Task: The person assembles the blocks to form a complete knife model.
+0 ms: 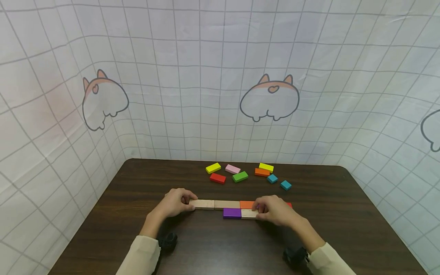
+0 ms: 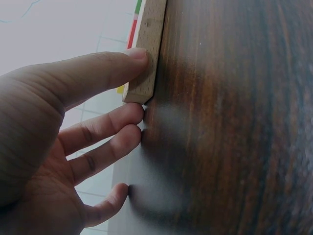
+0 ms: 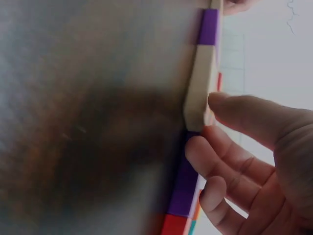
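Observation:
Flat blocks lie in two touching rows on the table. My left hand (image 1: 176, 202) grips the left end of a plain wooden block (image 1: 203, 204) in the back row, thumb across it in the left wrist view. Beside that block come another plain wooden block (image 1: 227, 205) and an orange block (image 1: 246, 205). In the front row, a purple block (image 1: 232, 213) meets a plain wooden block (image 1: 249, 214), whose right end my right hand (image 1: 276, 211) pinches. The right wrist view shows another purple block (image 3: 182, 191) beyond it, then a red block (image 3: 174, 225). My right hand hides part of both rows.
Farther back on the dark table (image 1: 137, 179) lie loose blocks: a red one (image 1: 218, 178), a green one (image 1: 240, 177), a pink one (image 1: 233, 169), an orange one (image 1: 262, 172), two yellow and two small blue ones (image 1: 286, 185). Grid-patterned cloth (image 1: 192, 114) hangs behind.

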`<state>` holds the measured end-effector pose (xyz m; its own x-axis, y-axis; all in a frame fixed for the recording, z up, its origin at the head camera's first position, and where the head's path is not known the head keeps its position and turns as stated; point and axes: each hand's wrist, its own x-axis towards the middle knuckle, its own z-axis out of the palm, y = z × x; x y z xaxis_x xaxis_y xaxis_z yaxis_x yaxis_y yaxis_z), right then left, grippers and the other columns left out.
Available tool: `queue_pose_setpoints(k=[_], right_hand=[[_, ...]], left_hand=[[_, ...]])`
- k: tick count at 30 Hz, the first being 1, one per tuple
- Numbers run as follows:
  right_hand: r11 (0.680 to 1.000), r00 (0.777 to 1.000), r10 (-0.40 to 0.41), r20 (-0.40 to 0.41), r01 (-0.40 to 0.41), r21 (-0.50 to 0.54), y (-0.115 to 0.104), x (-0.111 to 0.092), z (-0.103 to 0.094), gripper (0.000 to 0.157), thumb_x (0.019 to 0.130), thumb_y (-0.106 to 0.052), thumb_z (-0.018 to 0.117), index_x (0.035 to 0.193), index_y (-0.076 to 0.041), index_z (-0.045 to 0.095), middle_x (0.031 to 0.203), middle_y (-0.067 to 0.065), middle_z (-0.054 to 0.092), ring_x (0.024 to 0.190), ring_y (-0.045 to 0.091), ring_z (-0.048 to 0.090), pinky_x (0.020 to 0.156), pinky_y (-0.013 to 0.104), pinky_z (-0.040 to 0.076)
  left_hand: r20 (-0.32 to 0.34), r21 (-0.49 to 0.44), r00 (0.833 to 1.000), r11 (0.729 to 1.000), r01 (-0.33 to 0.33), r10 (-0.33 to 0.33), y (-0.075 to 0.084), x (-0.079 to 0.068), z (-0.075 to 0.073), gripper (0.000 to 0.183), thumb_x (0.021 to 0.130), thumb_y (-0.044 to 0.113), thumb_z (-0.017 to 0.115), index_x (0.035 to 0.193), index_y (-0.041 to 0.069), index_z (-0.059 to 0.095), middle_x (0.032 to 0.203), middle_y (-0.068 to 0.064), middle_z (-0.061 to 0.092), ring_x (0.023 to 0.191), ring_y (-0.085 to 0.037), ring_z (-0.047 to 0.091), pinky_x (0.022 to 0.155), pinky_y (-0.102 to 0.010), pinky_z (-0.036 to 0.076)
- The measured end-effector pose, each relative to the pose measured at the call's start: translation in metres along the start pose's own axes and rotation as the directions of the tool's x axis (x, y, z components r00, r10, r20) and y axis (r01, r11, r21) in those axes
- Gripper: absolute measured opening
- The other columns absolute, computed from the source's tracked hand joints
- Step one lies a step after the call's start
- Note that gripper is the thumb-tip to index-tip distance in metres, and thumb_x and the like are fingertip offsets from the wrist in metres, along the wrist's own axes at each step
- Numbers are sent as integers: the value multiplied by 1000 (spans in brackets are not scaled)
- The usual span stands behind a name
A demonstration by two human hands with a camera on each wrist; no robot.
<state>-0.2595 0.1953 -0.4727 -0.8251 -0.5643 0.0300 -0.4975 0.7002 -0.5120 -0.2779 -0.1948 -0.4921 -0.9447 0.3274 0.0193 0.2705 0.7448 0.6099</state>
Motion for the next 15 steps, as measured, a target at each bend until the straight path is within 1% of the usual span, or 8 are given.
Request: queue_pose_setpoints(k=[5,8,11,15], right_hand=[[998,1000,-15,1,15,57,8,6,-13,14,93,-18,76,106,-13,73,81,-7,65,72,5,56,65,24,50],[996,1000,12,-17,-10,86,15,12,-23,18,95,-20,74,110,-10,73,85,-6,67,75,7,58,68,24,51],[993,997,51,-60,-44,111,23,20,-32,22,95,-19,74,113,-6,72,88,-4,68,76,10,59,70,26,51],[988,984,114,-135,-98,116,37,33,-39,24,94,-14,74,115,-3,71,93,3,69,82,18,61,72,31,50]], left_hand=[[4,6,1000,1000,7,-7,2,0,-1,22,86,22,84,107,24,79,80,7,62,72,-11,52,75,-35,36],[3,9,1000,1000,5,-5,2,-1,-2,23,86,23,84,108,24,79,80,7,62,71,-11,52,74,-35,36],[0,13,1000,1000,2,-2,2,-1,-2,22,86,23,84,107,24,79,80,8,62,71,-11,52,74,-35,36],[-6,14,1000,1000,-1,2,2,-1,-1,22,85,23,84,107,24,79,79,8,61,72,-11,52,76,-38,35]])
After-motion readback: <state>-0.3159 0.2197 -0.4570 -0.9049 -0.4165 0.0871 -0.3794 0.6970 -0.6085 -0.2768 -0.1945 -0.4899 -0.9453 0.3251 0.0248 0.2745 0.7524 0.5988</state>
